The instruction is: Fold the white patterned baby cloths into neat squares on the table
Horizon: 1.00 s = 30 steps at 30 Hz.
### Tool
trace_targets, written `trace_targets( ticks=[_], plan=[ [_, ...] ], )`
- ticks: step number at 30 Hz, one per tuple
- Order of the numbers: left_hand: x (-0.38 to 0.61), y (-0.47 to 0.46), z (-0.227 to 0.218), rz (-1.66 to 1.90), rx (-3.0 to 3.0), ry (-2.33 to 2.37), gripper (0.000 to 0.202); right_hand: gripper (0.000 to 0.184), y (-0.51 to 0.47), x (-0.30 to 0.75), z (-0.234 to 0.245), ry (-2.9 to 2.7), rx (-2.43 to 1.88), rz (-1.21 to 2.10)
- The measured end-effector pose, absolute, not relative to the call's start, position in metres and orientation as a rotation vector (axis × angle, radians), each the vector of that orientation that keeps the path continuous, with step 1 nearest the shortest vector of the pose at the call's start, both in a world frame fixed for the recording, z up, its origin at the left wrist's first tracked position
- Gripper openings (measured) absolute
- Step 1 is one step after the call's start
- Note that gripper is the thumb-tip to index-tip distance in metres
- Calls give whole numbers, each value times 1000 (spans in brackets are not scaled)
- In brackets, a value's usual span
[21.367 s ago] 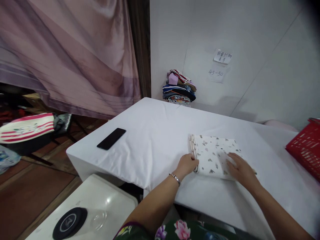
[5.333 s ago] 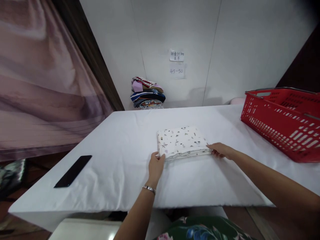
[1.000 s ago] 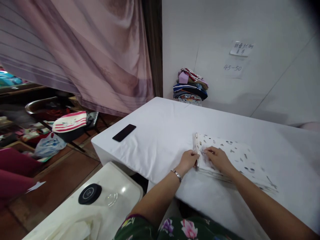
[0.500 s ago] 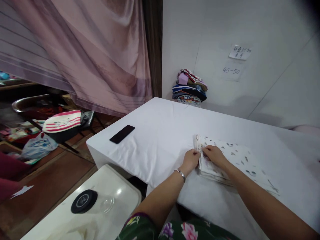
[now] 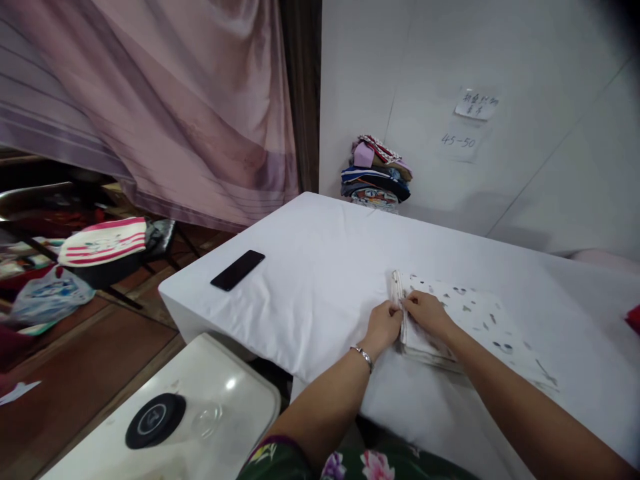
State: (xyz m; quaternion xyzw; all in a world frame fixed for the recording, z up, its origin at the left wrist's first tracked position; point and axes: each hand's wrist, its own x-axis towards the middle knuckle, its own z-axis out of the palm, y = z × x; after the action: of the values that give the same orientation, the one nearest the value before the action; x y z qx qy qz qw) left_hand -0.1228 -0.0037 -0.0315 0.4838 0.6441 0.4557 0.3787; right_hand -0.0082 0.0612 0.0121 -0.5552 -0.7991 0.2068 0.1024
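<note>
A white cloth [image 5: 470,310] with small printed figures lies folded in layers on the white-covered table [image 5: 320,267]. Its left edge is a thick folded strip. My left hand [image 5: 385,327], with a bracelet at the wrist, is closed in a pinch on that strip. Just right of it, my right hand [image 5: 427,313] also pinches the cloth, fingers pressed together. Both hands sit close to each other at the left end of the cloth. The fingertips are partly hidden, and the right forearm covers some of the near layers.
A black phone [image 5: 238,270] lies on the table's left part. Folded clothes [image 5: 377,175] are stacked beyond the far edge, by the wall. At lower left, a white stand [image 5: 220,367] carries a round black object [image 5: 155,421]. A chair holds a striped cloth [image 5: 105,241].
The view has shifted slightly, so the phone and stand appear further left. Both hands stay at the cloth's left edge with little movement. A red thing now shows at the right edge.
</note>
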Motion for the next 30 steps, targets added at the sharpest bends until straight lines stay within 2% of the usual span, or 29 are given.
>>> trace_targets(
  ticks=[10,16,24,30],
  plan=[
    [-124,-4,-34,1160,1264,1646,12,17,67,-13,10,-2435,-1694,527],
    [-125,-6,-32,1175,1262,1609,12,21,55,-9,18,-2394,-1677,592],
    [-127,-7,-30,1154,1276,1607,14,19,59,-20,19,-2450,-1740,480],
    [-127,-8,-31,1150,1304,1599,15,16,63,-20,21,-2464,-1787,560]
  ],
)
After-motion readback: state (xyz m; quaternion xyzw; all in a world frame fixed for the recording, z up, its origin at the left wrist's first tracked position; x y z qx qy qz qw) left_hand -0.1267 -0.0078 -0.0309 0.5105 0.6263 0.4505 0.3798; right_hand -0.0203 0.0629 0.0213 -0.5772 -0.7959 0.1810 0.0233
